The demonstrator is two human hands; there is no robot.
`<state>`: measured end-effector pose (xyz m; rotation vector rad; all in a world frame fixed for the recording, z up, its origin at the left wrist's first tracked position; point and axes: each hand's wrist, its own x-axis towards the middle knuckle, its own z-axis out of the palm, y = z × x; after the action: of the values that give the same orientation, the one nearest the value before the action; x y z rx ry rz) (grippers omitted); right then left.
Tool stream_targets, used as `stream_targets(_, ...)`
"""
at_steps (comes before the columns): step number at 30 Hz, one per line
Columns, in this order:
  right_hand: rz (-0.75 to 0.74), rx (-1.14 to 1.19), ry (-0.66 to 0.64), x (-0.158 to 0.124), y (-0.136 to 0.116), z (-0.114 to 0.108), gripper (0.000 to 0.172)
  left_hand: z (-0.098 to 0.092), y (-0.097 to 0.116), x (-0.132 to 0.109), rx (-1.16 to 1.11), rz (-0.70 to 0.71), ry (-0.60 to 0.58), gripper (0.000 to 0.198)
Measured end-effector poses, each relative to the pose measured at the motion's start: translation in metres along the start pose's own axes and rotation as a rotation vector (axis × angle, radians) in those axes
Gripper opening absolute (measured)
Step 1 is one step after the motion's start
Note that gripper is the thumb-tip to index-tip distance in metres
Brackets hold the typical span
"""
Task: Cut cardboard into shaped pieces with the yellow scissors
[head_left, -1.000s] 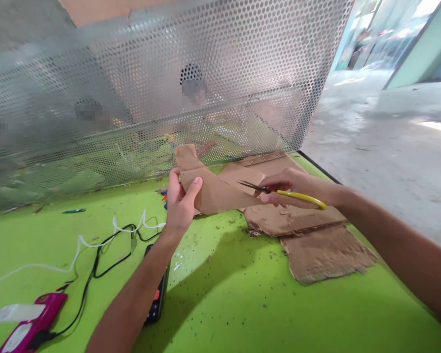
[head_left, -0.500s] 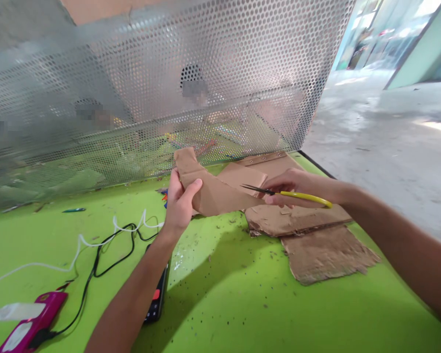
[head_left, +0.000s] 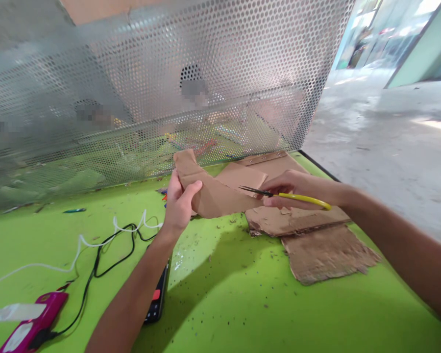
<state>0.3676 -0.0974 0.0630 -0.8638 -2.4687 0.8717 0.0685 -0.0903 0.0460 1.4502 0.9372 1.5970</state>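
Note:
A curved piece of brown cardboard is raised above the green table, pinched at its left part by my left hand with the thumb on top. My right hand grips scissors with yellow handles and dark, narrow blades that point left, over the cardboard's right part. The blades look closed or nearly so. My right fingertips are at the narrow right end of the piece; whether they pinch it I cannot tell. Behind and below lie more cardboard sheets, some with torn edges.
A perforated metal screen stands along the table's back, with people blurred behind it. On the left lie a magenta power strip, black and white cables and a green pen. A dark phone-like device sits by my left forearm. Scraps dot the green table.
The cardboard piece has dipped slightly at its top left end. My right hand and the scissors have shifted a touch left. Both hands keep their hold.

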Motion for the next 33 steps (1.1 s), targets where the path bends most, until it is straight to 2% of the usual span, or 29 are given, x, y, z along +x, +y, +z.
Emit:
stream_targets(5, 0.013, -0.021, -0.007, 0.001, -0.003, 0.001, 0.044, -0.001, 0.000, 0.000, 0.004, -0.011, 0.007, 0.040)
stream_targets(12, -0.010, -0.019, -0.009, 0.001, -0.003, 0.001, 0.043, -0.005, 0.002, 0.001, 0.003, -0.057, 0.051, 0.032)
stream_targets(19, 0.009, 0.014, 0.003, 0.000, 0.000, 0.000, 0.041, -0.008, 0.007, 0.004, 0.026, -0.078, 0.096, 0.032)
stream_targets(27, 0.014, -0.050, -0.024, 0.001, -0.001, 0.002, 0.035, -0.009, 0.007, 0.006, -0.004, -0.083, 0.094, 0.033)
stream_targets(33, 0.008, -0.055, -0.018, 0.002, -0.002, 0.003, 0.037, -0.013, 0.006, 0.007, -0.010, -0.112, 0.051, 0.034)
